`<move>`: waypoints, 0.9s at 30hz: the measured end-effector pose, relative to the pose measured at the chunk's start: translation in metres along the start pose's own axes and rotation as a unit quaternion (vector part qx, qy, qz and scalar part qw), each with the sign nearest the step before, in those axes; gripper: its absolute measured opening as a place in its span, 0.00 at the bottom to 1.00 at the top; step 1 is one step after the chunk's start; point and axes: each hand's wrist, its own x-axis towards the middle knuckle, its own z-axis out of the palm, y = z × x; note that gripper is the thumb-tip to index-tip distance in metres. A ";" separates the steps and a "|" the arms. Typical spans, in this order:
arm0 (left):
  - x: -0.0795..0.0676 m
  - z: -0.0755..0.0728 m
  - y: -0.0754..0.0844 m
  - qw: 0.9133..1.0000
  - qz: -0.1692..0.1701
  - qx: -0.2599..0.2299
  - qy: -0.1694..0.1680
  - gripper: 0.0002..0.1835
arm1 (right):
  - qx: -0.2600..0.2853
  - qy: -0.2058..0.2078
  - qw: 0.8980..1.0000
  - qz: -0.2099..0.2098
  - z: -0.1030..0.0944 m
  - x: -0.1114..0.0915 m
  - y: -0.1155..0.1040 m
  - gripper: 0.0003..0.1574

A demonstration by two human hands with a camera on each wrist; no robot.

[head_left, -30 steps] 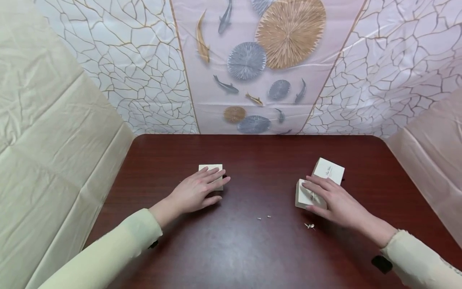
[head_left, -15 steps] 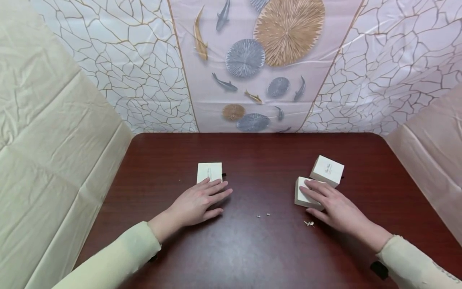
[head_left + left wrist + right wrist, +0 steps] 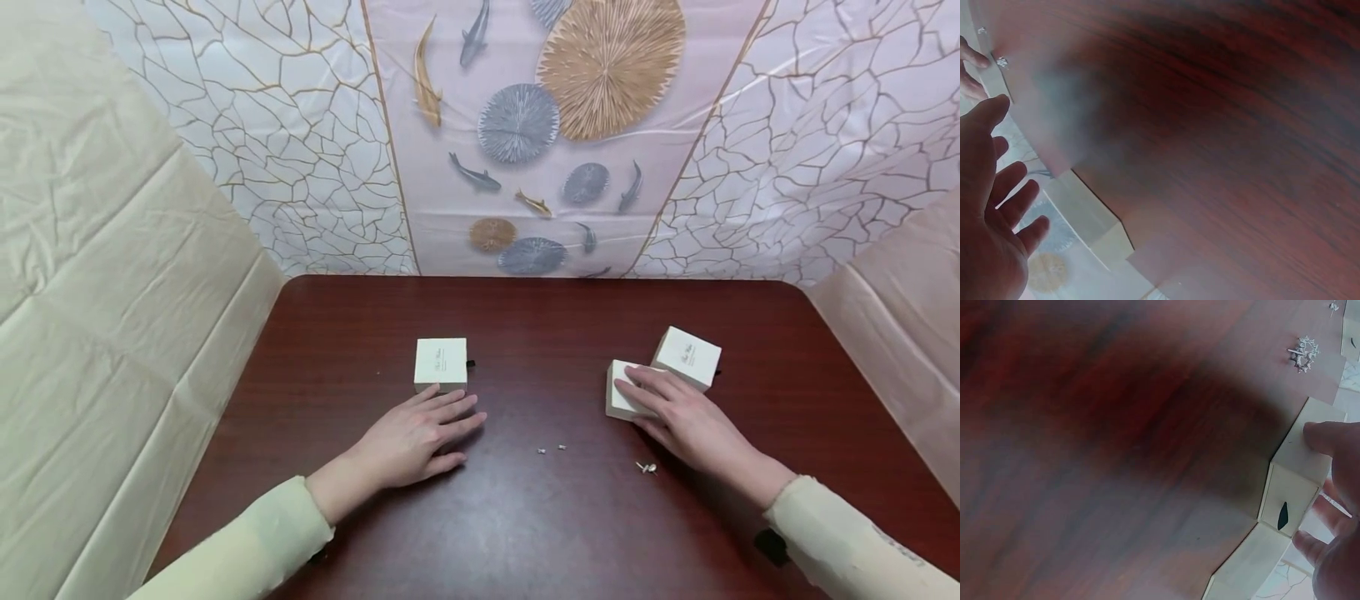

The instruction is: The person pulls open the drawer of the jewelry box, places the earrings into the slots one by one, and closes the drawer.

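Note:
My right hand [image 3: 693,417] holds a small white drawer box [image 3: 622,398], its fingers over the top and its thumb at the near side. In the right wrist view, a dark pull tab [image 3: 1283,516] shows on that box's end. A second white box [image 3: 688,357] stands right behind it. My left hand [image 3: 408,442], fingers spread and relaxed, lies just in front of a third white box [image 3: 441,363] with printed lettering. Its fingertips are at the box's near edge. Silver stud earrings [image 3: 647,468] with thin posts lie on the table near my right thumb.
Two tiny silver pieces [image 3: 551,449] lie mid-table between the hands. The dark red-brown wooden table [image 3: 480,533] meets a patterned cloth backdrop [image 3: 517,192] at its far edge. Cream cloth walls [image 3: 135,275] flank both sides.
My left hand has drawn back toward me off the left box, baring its top. My right hand has shifted the front right box slightly to the left and away.

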 end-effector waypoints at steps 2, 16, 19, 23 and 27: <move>0.001 -0.002 0.002 1.000 -0.004 -0.004 -0.009 0.32 | 0.002 -0.003 1.000 -0.001 0.003 0.005 0.000 0.49; 0.010 -0.011 0.017 0.999 -0.008 -0.004 -0.040 0.31 | 0.005 -0.017 1.000 -0.018 0.016 0.047 -0.013 0.42; 0.012 -0.012 0.018 0.999 -0.010 -0.003 -0.045 0.31 | 0.008 -0.020 0.999 -0.024 0.020 0.056 -0.016 0.41; 0.016 -0.013 0.020 0.999 -0.013 -0.001 -0.050 0.31 | 0.015 -0.033 0.999 -0.027 0.025 0.069 -0.020 0.40; 0.020 -0.013 0.020 0.999 -0.013 0.004 -0.048 0.30 | 0.013 -0.055 0.998 -0.027 0.028 0.080 -0.025 0.39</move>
